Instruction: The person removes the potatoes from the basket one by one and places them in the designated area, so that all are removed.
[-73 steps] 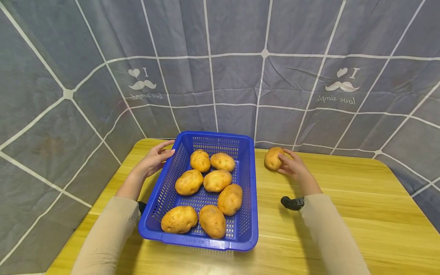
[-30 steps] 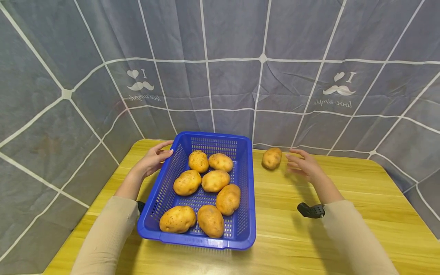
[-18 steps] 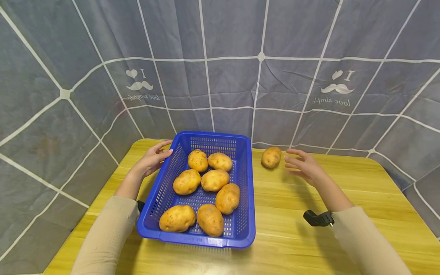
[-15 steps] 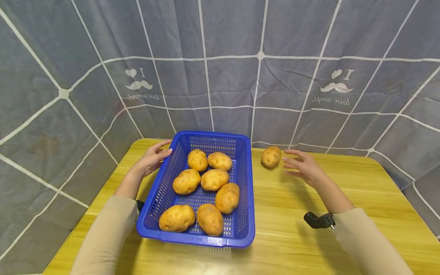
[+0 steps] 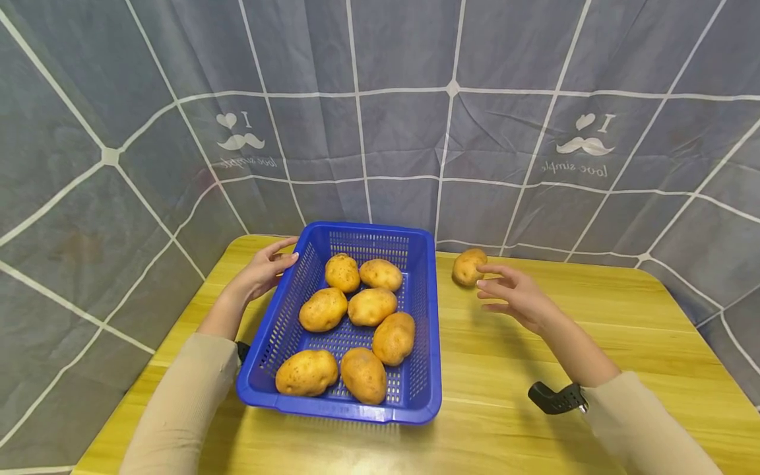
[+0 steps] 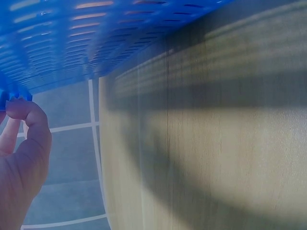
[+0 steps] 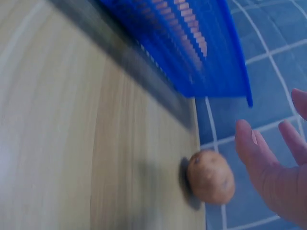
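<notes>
A blue plastic basket (image 5: 430, 316) with slotted walls stands on the table, holding several potatoes (image 5: 372, 307). At its left side my left hand (image 5: 259, 274) holds the rim, thumb and fingers at the edge; part of the fingertips is hidden there. In the left wrist view, the thumb (image 6: 36, 124) meets the underside of the basket's rim. A single potato (image 5: 468, 267) lies on the table right of the basket, near the back edge. My right hand (image 5: 516, 297) is just right of that potato, fingers spread and loosely bent, holding nothing. The right wrist view shows a gap between fingers and potato (image 7: 211, 177).
The yellow wood-grain table (image 5: 623, 330) extends right of the basket and in front of it. Behind and to the left hangs a grey cloth (image 5: 404, 145) with white grid lines, close to the table's back edge. A black wrist strap piece (image 5: 557, 398) juts from the right sleeve.
My right hand let go of the single potato and drew back to the right, then came slightly left toward it again. My left hand and the basket stay in place.
</notes>
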The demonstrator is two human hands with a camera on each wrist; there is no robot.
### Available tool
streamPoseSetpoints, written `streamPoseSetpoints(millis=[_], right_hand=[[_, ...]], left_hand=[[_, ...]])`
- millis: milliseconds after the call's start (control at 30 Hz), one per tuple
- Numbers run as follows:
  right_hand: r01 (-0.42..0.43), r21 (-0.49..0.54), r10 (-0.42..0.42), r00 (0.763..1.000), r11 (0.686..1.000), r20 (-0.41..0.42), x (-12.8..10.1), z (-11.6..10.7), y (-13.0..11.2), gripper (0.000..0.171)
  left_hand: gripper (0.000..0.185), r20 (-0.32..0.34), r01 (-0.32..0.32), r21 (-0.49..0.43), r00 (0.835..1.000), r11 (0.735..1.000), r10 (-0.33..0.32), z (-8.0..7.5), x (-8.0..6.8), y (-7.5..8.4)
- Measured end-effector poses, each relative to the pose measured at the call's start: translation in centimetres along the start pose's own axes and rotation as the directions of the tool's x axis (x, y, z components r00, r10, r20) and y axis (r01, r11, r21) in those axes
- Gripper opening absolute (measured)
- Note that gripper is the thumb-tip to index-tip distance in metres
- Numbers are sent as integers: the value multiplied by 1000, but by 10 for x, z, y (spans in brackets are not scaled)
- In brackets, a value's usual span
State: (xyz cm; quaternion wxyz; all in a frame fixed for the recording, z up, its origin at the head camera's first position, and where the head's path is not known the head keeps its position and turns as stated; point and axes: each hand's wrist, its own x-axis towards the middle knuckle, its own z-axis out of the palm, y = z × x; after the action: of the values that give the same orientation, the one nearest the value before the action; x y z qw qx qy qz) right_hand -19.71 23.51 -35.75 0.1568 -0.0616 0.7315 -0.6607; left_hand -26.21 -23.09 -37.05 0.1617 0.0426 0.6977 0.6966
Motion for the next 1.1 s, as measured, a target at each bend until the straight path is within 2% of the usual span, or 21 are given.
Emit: streamPoseSetpoints(millis=[100,167,333,700,867,1100], right_hand=[[13,19,-13,1000,1000,17,-2,8,-3,38],[18,21,-19,999,1000,29,-3,13,-5,37],[21,-5,-21,997,1000,68,-5,24,-12,48],[30,-45,-22,985,999,170,-8,52,-29,55],[20,-68,-4,974,997,226,-5,65,-38,57],[22,-68,2,944,997,329,-1,86,-47,52]], left_hand=[[61,-2,-6,5,1000,1000,6,0,0,1],[60,-3,-9,8,1000,1000,10,0,0,1],[61,-2,-8,17,1000,1000,8,0,-1,2],[60,1,-4,1,1000,1000,4,1,-1,1],[60,6,-12,21,1000,1000,12,0,0,0],[61,10,-4,19,1000,1000,3,0,0,0]])
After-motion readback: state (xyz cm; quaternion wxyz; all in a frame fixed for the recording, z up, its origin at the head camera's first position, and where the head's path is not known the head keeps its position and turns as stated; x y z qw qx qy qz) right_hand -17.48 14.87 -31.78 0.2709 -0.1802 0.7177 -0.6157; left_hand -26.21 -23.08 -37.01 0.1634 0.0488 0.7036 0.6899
